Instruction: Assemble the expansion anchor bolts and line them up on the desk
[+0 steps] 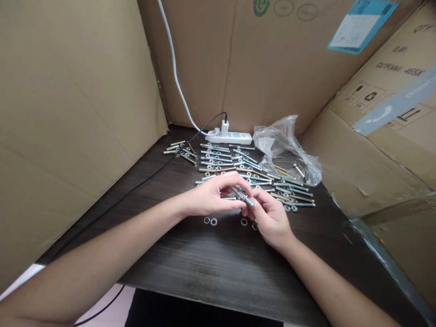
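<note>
A silvery metal bolt [242,195] is held above the dark table, slanting down to the right. My left hand [221,195] grips it between thumb and fingers. At its lower right end, the thumb and fingers of my right hand [270,215] are closed on the bolt too. Part of the bolt is hidden by my fingers. On the table below the hands lie a thin ring washer [206,220], a hex nut [213,221], another washer [244,222] and a brassy nut [255,225] partly covered by my right hand.
Behind my hands several bolts [215,159] lie in rows with nuts and washers; a smaller pile [180,150] sits left. A white power strip [235,137], black cable [143,179] and clear plastic bag [289,145] lie at the back. Cardboard [204,59] walls surround the dark table [211,263].
</note>
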`<state>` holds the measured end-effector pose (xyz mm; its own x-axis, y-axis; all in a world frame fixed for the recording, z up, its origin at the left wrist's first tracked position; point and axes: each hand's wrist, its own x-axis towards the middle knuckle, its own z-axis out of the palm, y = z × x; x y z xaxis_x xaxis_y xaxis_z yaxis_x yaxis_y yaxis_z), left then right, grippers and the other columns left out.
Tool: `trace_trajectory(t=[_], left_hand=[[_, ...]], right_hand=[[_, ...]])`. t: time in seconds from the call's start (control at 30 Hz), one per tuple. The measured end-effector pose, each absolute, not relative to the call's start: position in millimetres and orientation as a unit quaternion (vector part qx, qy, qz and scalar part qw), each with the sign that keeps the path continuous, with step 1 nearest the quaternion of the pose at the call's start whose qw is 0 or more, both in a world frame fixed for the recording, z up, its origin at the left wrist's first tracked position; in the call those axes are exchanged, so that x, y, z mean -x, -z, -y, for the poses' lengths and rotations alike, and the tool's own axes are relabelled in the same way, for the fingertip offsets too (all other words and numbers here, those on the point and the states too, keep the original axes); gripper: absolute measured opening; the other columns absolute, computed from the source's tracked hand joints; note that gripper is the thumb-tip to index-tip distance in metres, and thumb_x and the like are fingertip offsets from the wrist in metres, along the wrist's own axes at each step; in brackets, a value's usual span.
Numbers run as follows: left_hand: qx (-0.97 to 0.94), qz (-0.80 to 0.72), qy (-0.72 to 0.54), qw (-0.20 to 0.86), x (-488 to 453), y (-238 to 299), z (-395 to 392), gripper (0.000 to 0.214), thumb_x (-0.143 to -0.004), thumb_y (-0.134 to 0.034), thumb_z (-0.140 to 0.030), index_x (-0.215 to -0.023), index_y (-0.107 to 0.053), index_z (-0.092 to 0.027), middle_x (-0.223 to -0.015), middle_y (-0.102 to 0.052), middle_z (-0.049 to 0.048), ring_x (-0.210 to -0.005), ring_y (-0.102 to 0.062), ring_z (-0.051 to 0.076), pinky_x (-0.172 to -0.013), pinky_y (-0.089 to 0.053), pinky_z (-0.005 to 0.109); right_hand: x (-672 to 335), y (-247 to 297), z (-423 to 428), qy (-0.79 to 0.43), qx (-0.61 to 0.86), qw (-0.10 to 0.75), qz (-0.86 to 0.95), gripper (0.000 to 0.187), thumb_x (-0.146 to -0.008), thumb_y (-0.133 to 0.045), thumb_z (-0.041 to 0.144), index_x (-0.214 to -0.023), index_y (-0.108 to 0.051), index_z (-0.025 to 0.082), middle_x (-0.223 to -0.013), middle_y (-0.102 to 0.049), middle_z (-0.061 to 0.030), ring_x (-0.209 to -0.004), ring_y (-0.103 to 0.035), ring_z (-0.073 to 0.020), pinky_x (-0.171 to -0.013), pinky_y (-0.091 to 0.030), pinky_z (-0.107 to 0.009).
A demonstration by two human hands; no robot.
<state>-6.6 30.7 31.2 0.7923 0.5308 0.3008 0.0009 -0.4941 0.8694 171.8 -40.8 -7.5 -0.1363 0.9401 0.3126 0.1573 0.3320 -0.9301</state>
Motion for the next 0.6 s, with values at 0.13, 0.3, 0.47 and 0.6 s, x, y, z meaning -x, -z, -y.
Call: trace_trajectory(t=[0.13, 0.3, 0.47, 0.6], left_hand=[[-0.833, -0.165, -0.301, 0.435, 6, -30, -32, 0.015, -0.083, -0.064, -0.027, -0.096, -0.064, -0.02, -0.086, -0.055, 0.0008, -0.075, -0.047, 0.012, -0.06, -0.036, 0.022], [-0.837, -0.225, -0.38, 0.323, 8, -19, -44, 0.015, -0.084, -0.061, -0.026, -0.097, -0.063, -0.02, -0.089, -0.054, 0.0005, -0.066, -0.042, 0.009, -0.057, -0.036, 0.021], [-0.864, -0.247, -0.375, 0.227, 14, -11, -52, 0.017, -0.086, -0.058, -0.026, -0.101, -0.062, -0.019, -0.09, -0.051, 0.0012, -0.074, -0.05, 0.011, -0.07, -0.043, 0.025], [-0.885, -0.251, -0.342, 0.192, 16, -8, -52, 0.019, -0.088, -0.056, -0.029, -0.104, -0.061, -0.02, -0.091, -0.049, 0.0012, -0.076, -0.052, 0.012, -0.073, -0.045, 0.025]], right_hand=[[-171, 6, 42, -0.34, 0.443, 0.477, 0.679, 0.017, -0.095, -0.044, 0.027, -0.086, -0.056, 0.02, -0.065, -0.056, 0.0023, -0.054, -0.048, -0.01, -0.051, -0.039, -0.022], [-155, 5, 43, -0.176, 0.449, 0.323, 0.814, 0.009, -0.089, -0.052, 0.022, -0.09, -0.06, 0.019, -0.078, -0.063, -0.0027, -0.07, -0.056, -0.0155, -0.066, -0.044, -0.029], [-131, 9, 48, -0.068, 0.438, 0.248, 0.861, 0.015, -0.086, -0.057, 0.031, -0.092, -0.065, 0.019, -0.085, -0.063, -0.0066, -0.082, -0.053, -0.0218, -0.076, -0.046, -0.036], [-124, 15, 47, -0.047, 0.433, 0.237, 0.868, 0.014, -0.086, -0.057, 0.029, -0.091, -0.066, 0.019, -0.088, -0.063, -0.0072, -0.086, -0.052, -0.0231, -0.08, -0.046, -0.037]])
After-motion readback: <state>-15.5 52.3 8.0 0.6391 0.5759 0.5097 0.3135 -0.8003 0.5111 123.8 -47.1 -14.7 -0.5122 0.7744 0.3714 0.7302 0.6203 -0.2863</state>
